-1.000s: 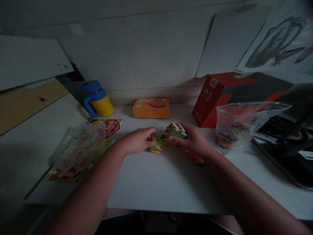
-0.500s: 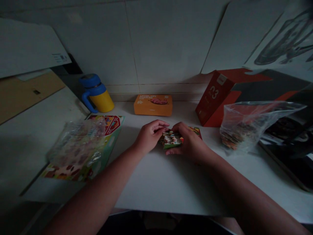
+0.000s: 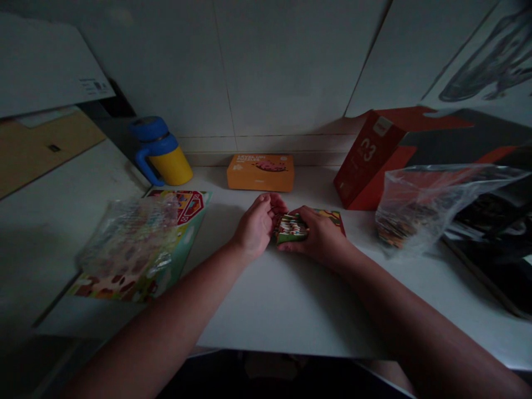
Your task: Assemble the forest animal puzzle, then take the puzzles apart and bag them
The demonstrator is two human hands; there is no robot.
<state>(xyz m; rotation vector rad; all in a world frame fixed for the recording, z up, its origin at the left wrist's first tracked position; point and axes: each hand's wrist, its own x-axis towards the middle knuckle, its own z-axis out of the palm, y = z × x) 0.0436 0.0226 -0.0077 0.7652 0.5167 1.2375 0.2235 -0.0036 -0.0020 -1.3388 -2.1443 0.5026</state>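
Note:
In the head view, a stack of puzzle pieces [image 3: 291, 226], their edges facing up and a green one at the near side, is gripped in my right hand [image 3: 318, 233], thumb near and fingers far. My left hand [image 3: 258, 224] stands beside the stack's left end, palm turned toward it, fingers apart and slightly bent. Whether its fingertips touch the pieces I cannot tell. Partly hidden under my right hand and forearm lies a colourful printed sheet [image 3: 334, 217].
An orange puzzle box [image 3: 260, 176] stands by the wall, a blue-and-yellow mug [image 3: 172, 166] to its left. Left lies a printed sheet [image 3: 194, 213] under a clear plastic bag [image 3: 133, 235]. Right are a red box [image 3: 361, 166] and a clear bag of pieces [image 3: 401, 233].
My left hand has turned its palm more toward the stack, its fingers opening from a bent pose. My right hand keeps its grip. The whole view has shifted slightly.

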